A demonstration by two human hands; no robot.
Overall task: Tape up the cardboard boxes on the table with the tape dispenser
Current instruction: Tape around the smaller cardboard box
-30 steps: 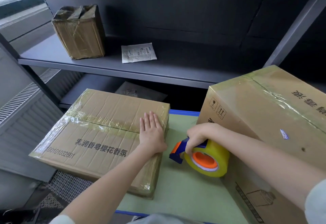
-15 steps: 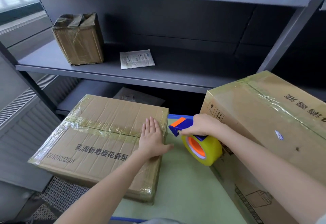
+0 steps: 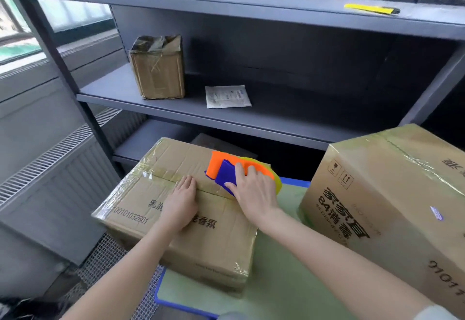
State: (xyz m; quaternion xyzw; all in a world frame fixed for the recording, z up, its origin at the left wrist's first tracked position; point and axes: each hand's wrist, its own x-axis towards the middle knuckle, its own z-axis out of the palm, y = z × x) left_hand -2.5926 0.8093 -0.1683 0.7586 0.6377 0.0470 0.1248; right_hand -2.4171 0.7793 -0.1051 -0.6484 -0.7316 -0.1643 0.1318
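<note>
Left hand (image 3: 181, 202) presses flat box (image 3: 201, 241); right hand (image 3: 254, 191) grips tape dispenser (image 3: 221, 168).

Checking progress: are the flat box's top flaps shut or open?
Shut: on the flat box the flaps lie flush, clear tape over their seam.

grey shelves, bright window

a dark grey metal shelving unit (image 3: 276, 110) fills the back. daylight enters a window (image 3: 70, 15) at upper left, above a grey ribbed radiator panel (image 3: 57, 188). white wire mesh (image 3: 105, 264) lies beside the green-topped, blue-rimmed table (image 3: 276, 289).
</note>
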